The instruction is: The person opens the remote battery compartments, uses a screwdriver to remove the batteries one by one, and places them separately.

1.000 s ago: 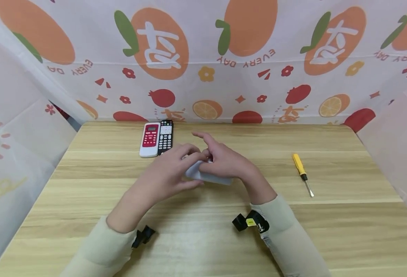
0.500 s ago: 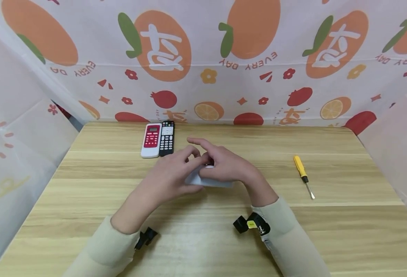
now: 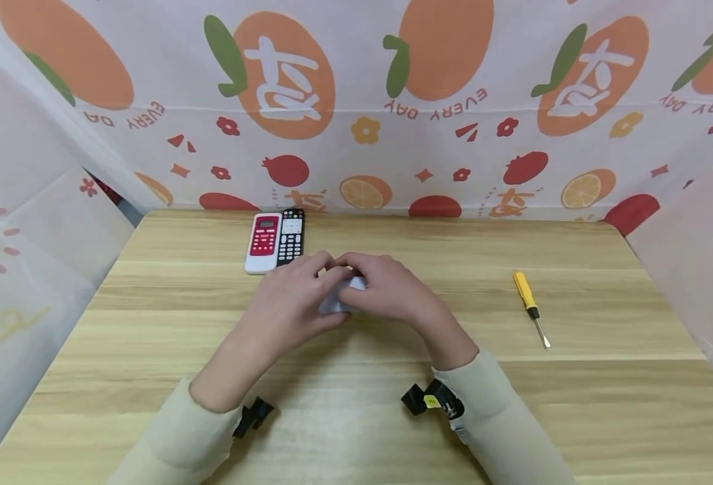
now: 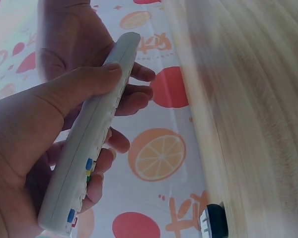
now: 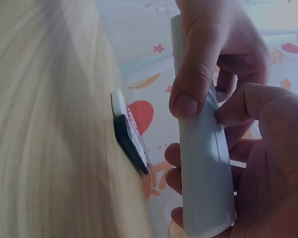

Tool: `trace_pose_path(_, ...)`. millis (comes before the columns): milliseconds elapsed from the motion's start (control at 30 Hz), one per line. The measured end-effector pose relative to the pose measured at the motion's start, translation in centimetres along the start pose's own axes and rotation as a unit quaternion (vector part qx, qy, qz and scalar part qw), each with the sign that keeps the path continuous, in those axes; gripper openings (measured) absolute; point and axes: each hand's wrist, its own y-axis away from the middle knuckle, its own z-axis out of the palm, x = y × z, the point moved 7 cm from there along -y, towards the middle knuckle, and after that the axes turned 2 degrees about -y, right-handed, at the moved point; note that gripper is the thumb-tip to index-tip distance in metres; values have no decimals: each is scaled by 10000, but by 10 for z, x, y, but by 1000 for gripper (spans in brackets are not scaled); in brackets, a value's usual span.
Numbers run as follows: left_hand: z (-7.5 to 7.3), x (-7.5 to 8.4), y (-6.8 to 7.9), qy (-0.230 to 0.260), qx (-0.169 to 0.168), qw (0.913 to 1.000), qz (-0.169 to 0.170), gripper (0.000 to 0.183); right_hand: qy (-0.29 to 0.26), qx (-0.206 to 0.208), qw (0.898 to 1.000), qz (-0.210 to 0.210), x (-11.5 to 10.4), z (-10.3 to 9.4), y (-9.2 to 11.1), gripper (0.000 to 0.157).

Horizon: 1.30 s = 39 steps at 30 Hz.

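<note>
Both hands hold a white remote control above the table's middle. My left hand grips its left part, thumb along the near edge. My right hand has its fingers curled over the other end, the thumb on the casing. In the left wrist view the remote shows a smooth side, with blue, yellow and green buttons along the face turned away. The right wrist view shows its plain back with a thin seam, and a thumb from each hand on it. Much of the button face is hidden.
A white remote with a red panel and a black remote lie side by side at the back left. A yellow-handled screwdriver lies on the right of the wooden table. A fruit-print cloth hangs behind.
My right index finger, stretched out before, is now bent down beside the left fingers. The right hand has shifted slightly left and covers the remote's right end, which showed earlier.
</note>
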Motion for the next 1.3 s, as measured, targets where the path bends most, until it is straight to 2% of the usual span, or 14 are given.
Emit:
trace_pose_path(333,-3,5,-1,-236,27,9995,203,53,322,61,9994,58,-4,3,-1,28)
trace_pose_path(567,-4,5,-3,-116,158,9993,312,51,282,77,9996,35,-4,0,-1,31)
trace_pose_path(900,-2,0,-3,154,-54,9998,147,55,218,99,9997,-33,-3,-4,-2,37)
trace_pose_path(1300,2,1,-1,165,-128,9997,138,55,11,97,9998,-196,-2,-4,0,38)
